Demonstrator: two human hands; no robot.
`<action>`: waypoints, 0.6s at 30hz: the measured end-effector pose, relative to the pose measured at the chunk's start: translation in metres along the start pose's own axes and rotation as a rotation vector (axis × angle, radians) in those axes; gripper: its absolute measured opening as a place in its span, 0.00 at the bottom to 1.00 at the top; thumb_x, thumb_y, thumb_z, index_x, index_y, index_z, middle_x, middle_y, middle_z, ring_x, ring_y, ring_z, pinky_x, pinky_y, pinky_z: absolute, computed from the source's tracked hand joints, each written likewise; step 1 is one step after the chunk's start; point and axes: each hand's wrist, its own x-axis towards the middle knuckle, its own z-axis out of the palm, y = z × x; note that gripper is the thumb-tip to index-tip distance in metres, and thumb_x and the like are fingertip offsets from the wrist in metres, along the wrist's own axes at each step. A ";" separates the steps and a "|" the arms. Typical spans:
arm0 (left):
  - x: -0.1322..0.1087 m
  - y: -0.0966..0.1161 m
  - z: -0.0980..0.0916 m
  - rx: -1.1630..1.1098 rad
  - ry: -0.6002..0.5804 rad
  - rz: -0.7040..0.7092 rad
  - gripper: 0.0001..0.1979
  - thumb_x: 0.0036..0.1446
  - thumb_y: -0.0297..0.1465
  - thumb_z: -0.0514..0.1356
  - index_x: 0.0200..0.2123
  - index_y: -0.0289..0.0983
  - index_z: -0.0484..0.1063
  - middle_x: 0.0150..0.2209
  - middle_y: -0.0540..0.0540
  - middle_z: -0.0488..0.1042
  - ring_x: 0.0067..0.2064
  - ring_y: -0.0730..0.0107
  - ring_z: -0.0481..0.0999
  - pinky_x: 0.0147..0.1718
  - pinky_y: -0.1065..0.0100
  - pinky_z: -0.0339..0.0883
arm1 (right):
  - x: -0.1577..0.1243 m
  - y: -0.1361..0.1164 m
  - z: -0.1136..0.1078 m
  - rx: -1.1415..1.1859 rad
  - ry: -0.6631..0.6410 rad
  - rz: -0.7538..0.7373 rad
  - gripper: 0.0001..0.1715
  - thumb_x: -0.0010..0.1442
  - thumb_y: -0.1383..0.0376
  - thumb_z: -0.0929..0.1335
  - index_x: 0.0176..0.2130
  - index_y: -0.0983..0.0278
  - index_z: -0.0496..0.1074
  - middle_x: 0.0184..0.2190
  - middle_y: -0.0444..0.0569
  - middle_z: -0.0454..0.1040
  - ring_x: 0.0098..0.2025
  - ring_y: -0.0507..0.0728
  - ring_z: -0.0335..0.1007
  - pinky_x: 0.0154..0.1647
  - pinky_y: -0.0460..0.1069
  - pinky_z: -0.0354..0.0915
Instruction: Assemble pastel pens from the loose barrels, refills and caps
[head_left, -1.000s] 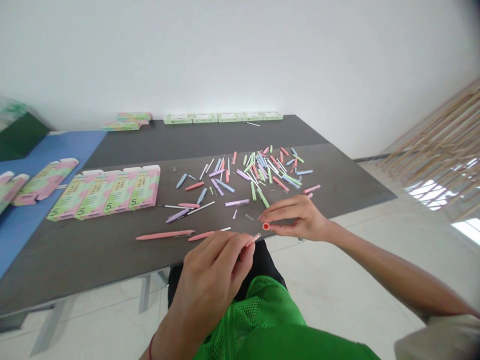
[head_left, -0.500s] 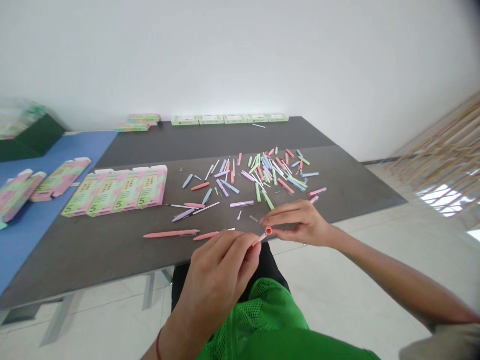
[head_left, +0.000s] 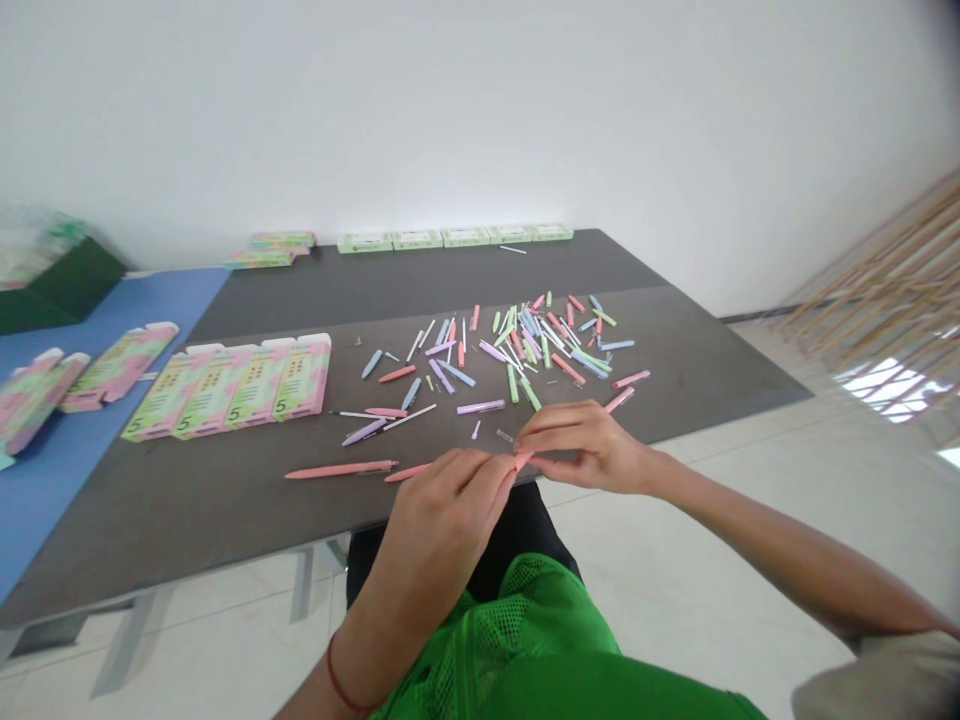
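Now the pink pen piece point(head_left: 523, 460) is by the table's point(head_left: 225, 520) near edge, its long way slanting from the left hand point(head_left: 448, 505) up to the right hand point(head_left: 585, 445), with both hands' fingertips pinched on it, about equally near.

Dark table point(head_left: 675, 370) before my fingers point(head_left: 555, 418). Just beyond them, clear tube point(head_left: 505, 436), small purple piece point(head_left: 475, 430). Farther past fingers, scattered coloured pen parts point(head_left: 511, 383), white refills point(head_left: 409, 418). Left of fingers, pink pen point(head_left: 341, 469); farther left, four patterned boxes point(head_left: 251, 388) in row. Well beyond fingers, pale green cartons point(head_left: 466, 237) along far edge.
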 end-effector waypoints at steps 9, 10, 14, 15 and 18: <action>-0.003 -0.008 0.005 -0.183 0.110 -0.061 0.06 0.70 0.27 0.61 0.45 0.35 0.79 0.38 0.47 0.83 0.38 0.70 0.81 0.39 0.70 0.72 | -0.015 0.000 0.040 0.842 0.188 0.408 0.11 0.69 0.63 0.72 0.49 0.62 0.81 0.37 0.47 0.73 0.31 0.50 0.70 0.33 0.48 0.70; -0.003 -0.009 0.006 -0.199 0.117 -0.068 0.05 0.69 0.27 0.62 0.45 0.35 0.79 0.38 0.48 0.83 0.38 0.71 0.81 0.39 0.71 0.72 | -0.016 0.001 0.045 0.881 0.206 0.426 0.11 0.68 0.63 0.72 0.49 0.62 0.81 0.35 0.46 0.73 0.30 0.50 0.68 0.32 0.47 0.68; -0.004 -0.013 0.009 -0.276 0.119 -0.089 0.05 0.66 0.27 0.65 0.44 0.35 0.80 0.37 0.49 0.83 0.36 0.72 0.81 0.38 0.72 0.71 | -0.015 -0.002 0.055 1.043 0.265 0.481 0.10 0.66 0.62 0.74 0.46 0.63 0.82 0.34 0.46 0.73 0.29 0.49 0.63 0.31 0.47 0.60; -0.004 -0.013 0.010 -0.292 0.113 -0.097 0.04 0.66 0.27 0.66 0.44 0.35 0.80 0.36 0.49 0.82 0.36 0.72 0.81 0.38 0.72 0.70 | -0.014 -0.004 0.057 1.084 0.271 0.495 0.10 0.65 0.62 0.75 0.46 0.63 0.83 0.33 0.46 0.73 0.29 0.49 0.62 0.31 0.47 0.60; -0.004 -0.013 0.010 -0.310 0.103 -0.114 0.04 0.66 0.28 0.66 0.44 0.36 0.79 0.36 0.50 0.82 0.36 0.71 0.81 0.38 0.71 0.70 | -0.010 -0.008 0.060 1.177 0.283 0.533 0.11 0.63 0.61 0.76 0.44 0.64 0.83 0.32 0.46 0.73 0.29 0.50 0.61 0.30 0.47 0.58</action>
